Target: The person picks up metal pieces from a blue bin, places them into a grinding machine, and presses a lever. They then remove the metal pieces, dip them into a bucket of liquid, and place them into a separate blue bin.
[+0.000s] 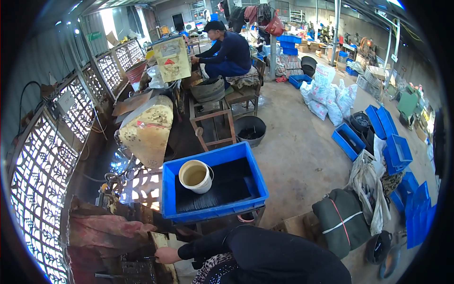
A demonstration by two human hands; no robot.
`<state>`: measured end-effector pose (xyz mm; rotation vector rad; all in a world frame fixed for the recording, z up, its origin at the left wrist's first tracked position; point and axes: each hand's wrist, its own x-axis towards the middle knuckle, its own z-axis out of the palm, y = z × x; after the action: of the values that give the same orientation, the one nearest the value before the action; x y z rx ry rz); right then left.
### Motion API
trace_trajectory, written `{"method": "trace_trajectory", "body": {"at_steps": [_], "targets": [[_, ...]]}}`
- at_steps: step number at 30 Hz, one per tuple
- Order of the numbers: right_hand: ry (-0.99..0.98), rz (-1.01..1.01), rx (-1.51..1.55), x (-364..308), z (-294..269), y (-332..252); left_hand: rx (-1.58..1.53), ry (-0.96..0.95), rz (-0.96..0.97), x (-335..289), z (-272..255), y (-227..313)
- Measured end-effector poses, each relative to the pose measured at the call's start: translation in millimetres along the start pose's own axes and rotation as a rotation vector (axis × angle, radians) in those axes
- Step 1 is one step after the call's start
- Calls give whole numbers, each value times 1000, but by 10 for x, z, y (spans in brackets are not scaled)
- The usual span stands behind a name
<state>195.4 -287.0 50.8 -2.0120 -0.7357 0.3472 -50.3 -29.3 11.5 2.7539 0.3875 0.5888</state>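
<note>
One rod (151, 257) is gripped in our right hand (168, 255) by the board (162, 240); our left, unseen, we cannot tell. The bin (169, 189) stands near, presumably for easy reach.

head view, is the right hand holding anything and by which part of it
The right hand appears to pinch a thin dark piece by its right end, but the piece is too small to identify or confirm the grip.
</note>
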Motion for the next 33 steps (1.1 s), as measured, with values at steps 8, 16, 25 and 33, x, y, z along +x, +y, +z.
{"method": "trace_trajectory", "body": {"at_steps": [8, 16, 25, 33], "targets": [[32, -108, -68, 233, -11, -178, -12, -50, -10, 21, 88, 137], [87, -436, 62, 1186, 300, -1439, -301, 172, -371, -242, 110, -411], [125, -418, -129, 1805, 766, -2149, 7, 117, -423, 61, -203, 385], [-26, -584, -219, 1931, 1009, -2187, 1, 136, -463, 144, -290, 488]]}}
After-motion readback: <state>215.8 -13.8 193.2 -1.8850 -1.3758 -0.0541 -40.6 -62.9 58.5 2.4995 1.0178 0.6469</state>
